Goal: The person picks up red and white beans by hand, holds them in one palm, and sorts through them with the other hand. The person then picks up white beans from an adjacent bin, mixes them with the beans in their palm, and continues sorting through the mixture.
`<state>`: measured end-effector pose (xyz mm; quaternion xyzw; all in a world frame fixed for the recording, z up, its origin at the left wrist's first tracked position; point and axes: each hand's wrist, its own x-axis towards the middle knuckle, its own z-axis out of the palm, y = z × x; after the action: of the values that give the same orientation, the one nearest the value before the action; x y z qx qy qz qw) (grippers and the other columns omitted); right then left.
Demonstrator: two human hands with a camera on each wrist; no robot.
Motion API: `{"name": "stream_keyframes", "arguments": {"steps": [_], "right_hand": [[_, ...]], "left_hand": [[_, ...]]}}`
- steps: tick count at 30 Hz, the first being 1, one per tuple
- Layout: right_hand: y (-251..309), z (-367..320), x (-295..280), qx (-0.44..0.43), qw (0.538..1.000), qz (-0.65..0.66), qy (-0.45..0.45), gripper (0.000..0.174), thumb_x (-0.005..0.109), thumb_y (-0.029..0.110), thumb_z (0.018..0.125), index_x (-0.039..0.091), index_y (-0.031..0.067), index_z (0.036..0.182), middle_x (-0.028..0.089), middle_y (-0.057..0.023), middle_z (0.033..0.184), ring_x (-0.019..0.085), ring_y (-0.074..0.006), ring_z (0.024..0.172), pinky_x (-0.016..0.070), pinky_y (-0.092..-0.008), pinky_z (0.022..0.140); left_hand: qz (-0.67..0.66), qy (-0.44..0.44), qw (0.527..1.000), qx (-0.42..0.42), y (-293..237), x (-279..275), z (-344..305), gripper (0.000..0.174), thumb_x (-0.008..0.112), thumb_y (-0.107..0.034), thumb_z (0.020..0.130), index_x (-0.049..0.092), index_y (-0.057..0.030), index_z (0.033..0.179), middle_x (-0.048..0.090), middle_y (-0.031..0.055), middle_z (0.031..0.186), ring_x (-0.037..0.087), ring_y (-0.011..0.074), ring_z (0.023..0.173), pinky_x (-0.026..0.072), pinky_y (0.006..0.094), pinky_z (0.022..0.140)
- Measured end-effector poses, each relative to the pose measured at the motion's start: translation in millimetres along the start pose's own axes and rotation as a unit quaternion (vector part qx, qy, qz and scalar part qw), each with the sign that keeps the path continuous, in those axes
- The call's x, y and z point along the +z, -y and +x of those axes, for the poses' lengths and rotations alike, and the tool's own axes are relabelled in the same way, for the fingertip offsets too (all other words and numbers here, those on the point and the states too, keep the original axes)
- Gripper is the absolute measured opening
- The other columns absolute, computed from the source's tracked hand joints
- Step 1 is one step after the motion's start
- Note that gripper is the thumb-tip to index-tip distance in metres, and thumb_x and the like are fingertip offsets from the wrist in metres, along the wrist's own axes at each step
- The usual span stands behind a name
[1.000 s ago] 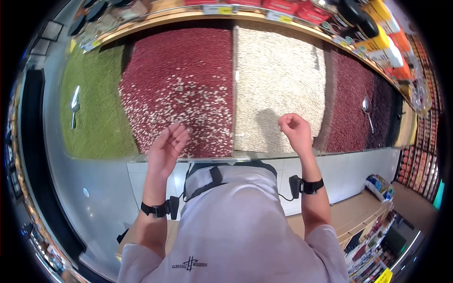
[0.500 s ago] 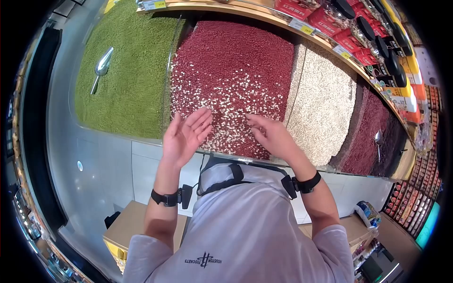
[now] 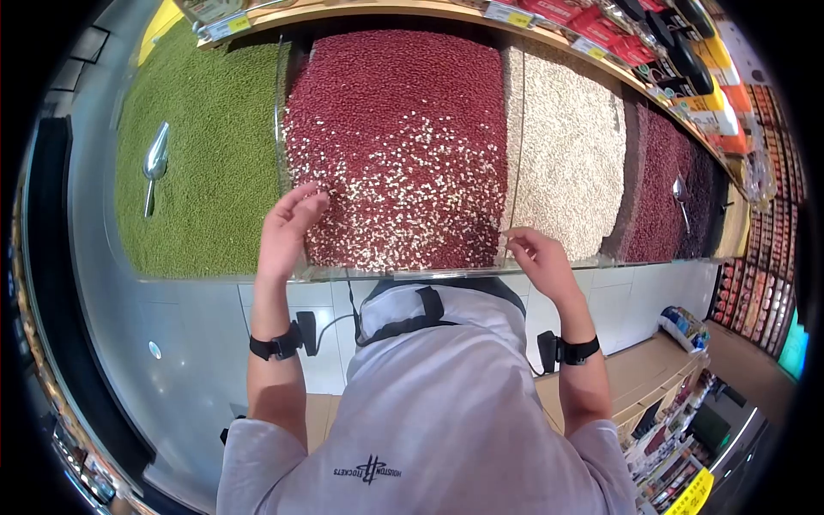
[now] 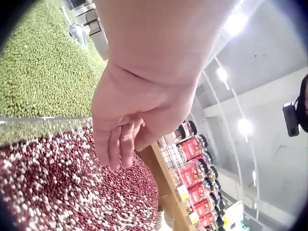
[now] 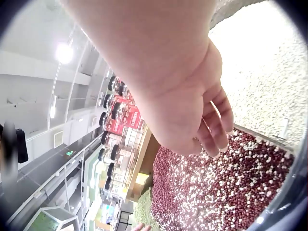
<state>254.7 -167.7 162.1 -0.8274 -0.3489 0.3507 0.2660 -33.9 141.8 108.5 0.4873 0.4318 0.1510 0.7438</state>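
Red beans [image 3: 395, 77] fill a bin, with white beans [image 3: 421, 176] scattered over their front half. My left hand [image 3: 287, 233] hovers at the bin's left edge, fingers loosely bent; the left wrist view shows the hand [image 4: 144, 103] with fingers angled down above the beans and nothing visible in them. My right hand [image 3: 547, 264] is over the divider between the red beans and a bin of white beans [image 3: 571, 154]. In the right wrist view the hand [image 5: 187, 106] has relaxed, bent fingers; its thumb and index tips are hidden.
Green beans [image 3: 223, 146] with a metal scoop [image 3: 155, 159] lie in the left bin. Darker beans and another scoop [image 3: 680, 190] are at the right. A wooden shelf [image 3: 360, 12] with packaged goods runs along the back. Clear panels edge the bins.
Both hands have moved apart, the left to the red bin's left edge and the right to its right divider. The left palm has turned from upward to inward and its fingers bend more.
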Motion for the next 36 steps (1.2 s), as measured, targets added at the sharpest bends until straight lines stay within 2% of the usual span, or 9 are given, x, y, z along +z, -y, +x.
{"name": "stream_keyframes", "arguments": {"steps": [3, 7, 14, 16, 20, 24, 29, 32, 36], "right_hand": [[-17, -21, 0, 0.014, 1.000, 0.009, -0.012, 0.024, 0.062, 0.009, 0.094, 0.067, 0.0041, 0.117, 0.073, -0.0113, 0.088, 0.069, -0.0167, 0.073, 0.0544, -0.0292, 0.068], [-34, -39, 0, 0.027, 0.999, 0.030, -0.035, 0.020, 0.063, 0.008, 0.094, 0.068, 0.0027, 0.113, 0.073, -0.0101, 0.087, 0.067, -0.0141, 0.074, 0.0523, -0.0275, 0.068], [-48, -53, 17, -0.031, 0.995, 0.055, -0.079, 0.016, 0.065, 0.007, 0.093, 0.071, 0.0029, 0.107, 0.073, -0.0085, 0.089, 0.067, -0.0138, 0.078, 0.0507, -0.0272, 0.066], [-48, -54, 29, -0.056, 0.993, 0.072, -0.071, 0.016, 0.064, 0.007, 0.093, 0.071, 0.0026, 0.107, 0.073, -0.0100, 0.091, 0.067, -0.0157, 0.076, 0.0517, -0.0283, 0.066], [-46, -51, 53, -0.106, 0.989, 0.097, -0.043, 0.016, 0.064, 0.008, 0.092, 0.072, 0.0025, 0.106, 0.072, -0.0122, 0.095, 0.069, -0.0190, 0.077, 0.0547, -0.0305, 0.069], [-16, -42, 73, -0.110, 0.987, 0.116, -0.004, 0.018, 0.064, 0.007, 0.090, 0.071, 0.0021, 0.106, 0.073, -0.0113, 0.094, 0.070, -0.0201, 0.080, 0.0562, -0.0309, 0.073], [25, -12, 110, -0.149, 0.984, 0.079, 0.051, 0.019, 0.063, 0.010, 0.091, 0.071, 0.0025, 0.106, 0.073, -0.0127, 0.094, 0.071, -0.0209, 0.078, 0.0561, -0.0322, 0.073], [39, 17, 150, -0.148, 0.983, 0.091, 0.055, 0.020, 0.061, 0.013, 0.092, 0.073, 0.0043, 0.105, 0.073, -0.0122, 0.086, 0.069, -0.0208, 0.072, 0.0546, -0.0322, 0.069], [60, 45, 192, -0.040, 0.993, 0.064, 0.094, 0.026, 0.056, 0.018, 0.092, 0.074, 0.0054, 0.106, 0.070, -0.0134, 0.078, 0.066, -0.0218, 0.064, 0.0514, -0.0338, 0.064]], "left_hand": [[0.017, -0.071, 0.996, 0.056, 7, -9, 8, 0.024, 0.054, -0.008, 0.102, 0.060, 0.0020, 0.123, 0.072, 0.0113, 0.099, 0.071, 0.0155, 0.079, 0.0577, 0.0235, 0.070], [0.139, -0.132, 0.980, 0.056, 0, -7, -7, 0.019, 0.061, -0.015, 0.100, 0.066, 0.0017, 0.107, 0.072, 0.0076, 0.088, 0.062, 0.0096, 0.053, 0.0519, 0.0218, 0.049], [0.215, -0.142, 0.963, 0.083, 37, 1, -48, 0.018, 0.065, -0.016, 0.098, 0.069, 0.0003, 0.105, 0.072, 0.0065, 0.089, 0.067, 0.0110, 0.074, 0.0540, 0.0251, 0.069], [0.301, -0.081, 0.948, 0.071, 44, 6, -67, 0.020, 0.065, -0.014, 0.097, 0.068, 0.0014, 0.108, 0.072, 0.0064, 0.092, 0.066, 0.0116, 0.085, 0.0517, 0.0262, 0.080], [0.368, -0.054, 0.928, 0.026, 51, 13, -99, 0.020, 0.063, -0.010, 0.096, 0.066, 0.0030, 0.111, 0.072, 0.0079, 0.095, 0.065, 0.0116, 0.087, 0.0517, 0.0274, 0.081], [0.290, -0.005, 0.956, 0.040, 81, -3, -103, 0.018, 0.057, -0.007, 0.098, 0.066, 0.0041, 0.109, 0.071, 0.0081, 0.090, 0.065, 0.0120, 0.087, 0.0517, 0.0282, 0.080], [0.098, 0.043, 0.994, -0.016, 94, -5, -88, 0.030, 0.042, -0.001, 0.102, 0.060, -0.0009, 0.126, 0.066, 0.0079, 0.117, 0.062, 0.0170, 0.113, 0.0507, 0.0334, 0.101], [0.033, 0.069, 0.997, 0.009, 107, -13, -70, 0.034, 0.041, 0.001, 0.100, 0.059, -0.0004, 0.129, 0.065, 0.0079, 0.121, 0.061, 0.0170, 0.115, 0.0488, 0.0337, 0.104], [0.015, 0.077, 0.993, -0.085, 117, -22, -50, 0.032, 0.046, -0.001, 0.099, 0.063, -0.0008, 0.126, 0.067, 0.0071, 0.121, 0.061, 0.0161, 0.113, 0.0483, 0.0305, 0.100]]}}
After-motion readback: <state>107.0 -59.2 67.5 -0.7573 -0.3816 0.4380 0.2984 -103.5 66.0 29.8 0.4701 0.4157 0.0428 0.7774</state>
